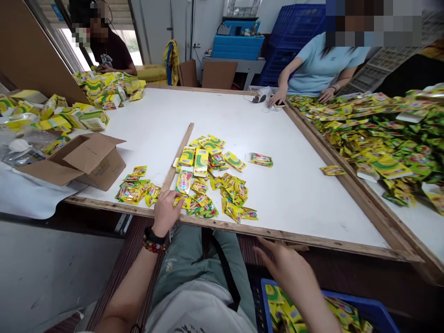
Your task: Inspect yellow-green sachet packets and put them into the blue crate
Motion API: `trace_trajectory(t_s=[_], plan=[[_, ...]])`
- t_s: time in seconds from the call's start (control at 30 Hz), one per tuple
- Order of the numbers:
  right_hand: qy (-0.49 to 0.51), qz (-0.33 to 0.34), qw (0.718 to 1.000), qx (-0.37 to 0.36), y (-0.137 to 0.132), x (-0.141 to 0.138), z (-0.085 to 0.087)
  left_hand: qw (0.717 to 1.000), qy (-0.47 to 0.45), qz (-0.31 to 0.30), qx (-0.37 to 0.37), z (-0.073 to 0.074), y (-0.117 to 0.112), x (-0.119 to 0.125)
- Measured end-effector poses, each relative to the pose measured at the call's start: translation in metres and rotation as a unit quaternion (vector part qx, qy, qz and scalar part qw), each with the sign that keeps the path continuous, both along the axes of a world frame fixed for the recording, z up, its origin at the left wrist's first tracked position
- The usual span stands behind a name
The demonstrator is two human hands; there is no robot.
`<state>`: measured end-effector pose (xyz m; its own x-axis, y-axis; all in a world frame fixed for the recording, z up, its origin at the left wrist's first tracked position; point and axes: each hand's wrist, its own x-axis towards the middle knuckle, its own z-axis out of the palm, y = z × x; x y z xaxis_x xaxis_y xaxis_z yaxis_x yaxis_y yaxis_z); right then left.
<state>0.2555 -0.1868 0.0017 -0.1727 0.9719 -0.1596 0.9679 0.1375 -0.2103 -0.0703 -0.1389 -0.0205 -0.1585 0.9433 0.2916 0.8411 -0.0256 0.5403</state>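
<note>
My left hand rests at the near edge of the white table, its fingers curled onto a small yellow-green packet at the edge of a loose pile of packets. A smaller heap of packets lies just left of that hand, past a wooden strip. My right hand hovers below the table edge with fingers spread and nothing in it, above a blue crate that holds more packets.
An open cardboard box sits at the left. One person stands at the far left by stacked packets. Another person leans on the far right corner beside a large heap of packets. Single packets lie apart.
</note>
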Motion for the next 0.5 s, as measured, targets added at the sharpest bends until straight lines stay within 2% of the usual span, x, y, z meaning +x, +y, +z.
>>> trace_trajectory(t_s=[0.1, 0.17, 0.23, 0.33, 0.5], plan=[[0.148, 0.042, 0.987, 0.053, 0.035, -0.068, -0.007, 0.996, 0.013, -0.082, -0.029, 0.002, 0.005, 0.007], [0.170, 0.045, 0.983, 0.060, 0.060, -0.114, -0.012, 0.991, 0.038, -0.117, -0.058, 0.005, 0.004, 0.020], [0.171, 0.051, 0.983, 0.048, 0.079, -0.145, -0.018, 0.984, 0.084, -0.123, -0.098, 0.008, 0.003, 0.030], [0.208, 0.066, 0.976, 0.021, 0.093, -0.160, -0.028, 0.969, 0.136, -0.127, -0.161, 0.008, 0.006, 0.032], [0.292, 0.019, 0.956, 0.023, 0.095, -0.146, -0.040, 0.962, 0.155, -0.121, -0.189, 0.005, 0.020, 0.021]])
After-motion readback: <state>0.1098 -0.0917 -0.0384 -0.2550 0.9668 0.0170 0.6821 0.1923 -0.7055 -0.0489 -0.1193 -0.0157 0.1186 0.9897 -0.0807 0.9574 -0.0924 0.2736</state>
